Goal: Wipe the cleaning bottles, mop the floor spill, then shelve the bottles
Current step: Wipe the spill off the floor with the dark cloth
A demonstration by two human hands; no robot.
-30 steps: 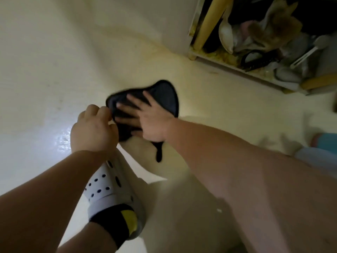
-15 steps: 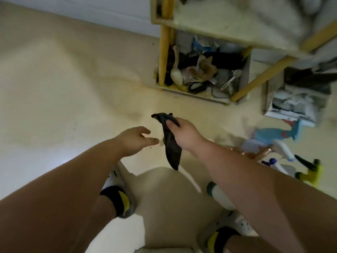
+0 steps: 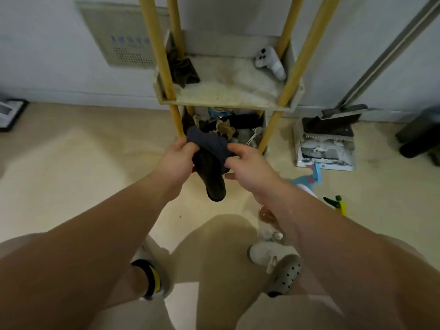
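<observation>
A dark cloth [image 3: 212, 163] hangs bunched in the air in front of the shelf unit [image 3: 228, 101]. My left hand [image 3: 177, 158] grips its left side and my right hand [image 3: 247, 163] pinches its right side. On the floor to the right stand several bottles: a blue spray bottle [image 3: 307, 179], a green and yellow one [image 3: 339, 204], a white one [image 3: 269, 254] by my right foot and a brownish one [image 3: 266, 214] partly hidden by my right arm. The middle shelf holds a white spray bottle [image 3: 270, 63] and a dark rag [image 3: 184, 71].
The yellow-legged shelf unit stands against the wall; its bottom tier [image 3: 226, 129] is crammed with clutter. A dustpan and broom [image 3: 326, 139] sit to its right, a dark bin [image 3: 421, 136] at far right. My feet in clogs [image 3: 283, 277] stand on beige floor [image 3: 71, 163].
I have risen from the floor, where my right hand pressed the cloth flat. The cloth has been lifted, and my left hand has joined the right in holding it before the shelf.
</observation>
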